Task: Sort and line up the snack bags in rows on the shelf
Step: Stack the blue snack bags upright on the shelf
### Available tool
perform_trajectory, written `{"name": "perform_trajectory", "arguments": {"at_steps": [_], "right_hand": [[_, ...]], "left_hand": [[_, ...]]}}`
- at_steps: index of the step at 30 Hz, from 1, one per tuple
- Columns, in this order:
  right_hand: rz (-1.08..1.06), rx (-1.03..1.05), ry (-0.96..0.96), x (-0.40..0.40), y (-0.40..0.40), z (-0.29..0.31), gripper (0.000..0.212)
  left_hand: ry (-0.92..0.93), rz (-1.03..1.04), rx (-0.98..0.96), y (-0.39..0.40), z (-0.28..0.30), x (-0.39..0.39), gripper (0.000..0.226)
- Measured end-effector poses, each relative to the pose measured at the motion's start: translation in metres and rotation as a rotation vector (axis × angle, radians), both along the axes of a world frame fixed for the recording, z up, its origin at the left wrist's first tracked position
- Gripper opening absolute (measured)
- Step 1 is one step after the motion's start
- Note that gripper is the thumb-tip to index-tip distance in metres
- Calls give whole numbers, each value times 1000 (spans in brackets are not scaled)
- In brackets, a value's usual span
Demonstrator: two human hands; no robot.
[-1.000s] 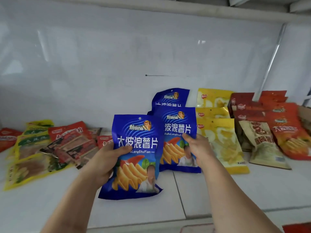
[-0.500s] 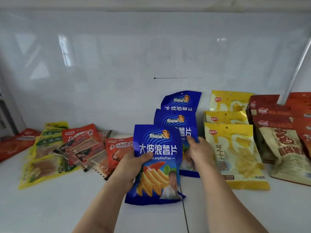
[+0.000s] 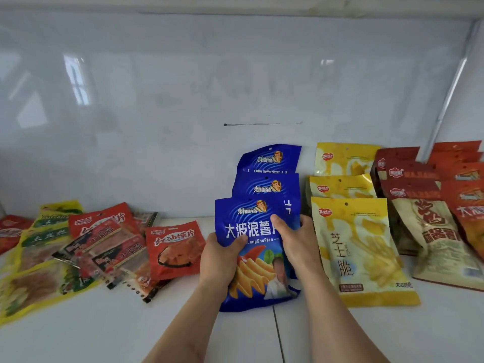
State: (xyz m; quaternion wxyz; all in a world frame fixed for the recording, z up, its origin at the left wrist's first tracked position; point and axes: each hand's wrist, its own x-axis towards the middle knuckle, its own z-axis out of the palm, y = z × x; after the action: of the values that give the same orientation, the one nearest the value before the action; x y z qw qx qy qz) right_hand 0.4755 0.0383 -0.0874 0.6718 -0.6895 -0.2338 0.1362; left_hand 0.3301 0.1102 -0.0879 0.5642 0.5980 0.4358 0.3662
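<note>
A blue chip bag (image 3: 255, 231) stands at the front of a blue row on the white shelf (image 3: 104, 331). My left hand (image 3: 218, 255) grips its left edge, thumb on the front. My right hand (image 3: 296, 242) grips its right edge, thumb across the printed name. Behind it a second blue bag (image 3: 267, 186) and a third blue bag (image 3: 272, 158) overlap toward the back wall. To the right runs a row of yellow bags (image 3: 358, 247).
Red and tan bags (image 3: 429, 226) fill the far right, beside a metal post (image 3: 450, 87). A loose heap of red bags (image 3: 172, 247), small dark packets (image 3: 104, 250) and green-yellow bags (image 3: 36, 279) lies at the left. The shelf's back wall is glossy white.
The front blue bag moved right and back, now overlapping the second blue bag in line. My right hand left the second bag and took hold of the front bag's right edge.
</note>
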Motion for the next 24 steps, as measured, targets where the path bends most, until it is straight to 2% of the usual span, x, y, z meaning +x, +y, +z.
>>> {"name": "perform_trajectory", "arguments": {"at_steps": [2, 8, 11, 16, 24], "right_hand": [[-14, -13, -27, 4, 3, -4, 61], [-54, -36, -95, 16, 10, -9, 57], [-64, -28, -113, 23, 15, -13, 53], [-67, 2, -96, 31, 23, -15, 50], [-100, 5, -99, 39, 32, -14, 53]], "left_hand": [[-6, 8, 21, 1, 0, 6, 45], [-22, -26, 13, 10, -4, 20, 50], [-14, -109, 15, 11, 0, 17, 49], [87, -304, 81, 17, -5, 9, 73], [141, -281, 178, 30, -13, 28, 76]]}}
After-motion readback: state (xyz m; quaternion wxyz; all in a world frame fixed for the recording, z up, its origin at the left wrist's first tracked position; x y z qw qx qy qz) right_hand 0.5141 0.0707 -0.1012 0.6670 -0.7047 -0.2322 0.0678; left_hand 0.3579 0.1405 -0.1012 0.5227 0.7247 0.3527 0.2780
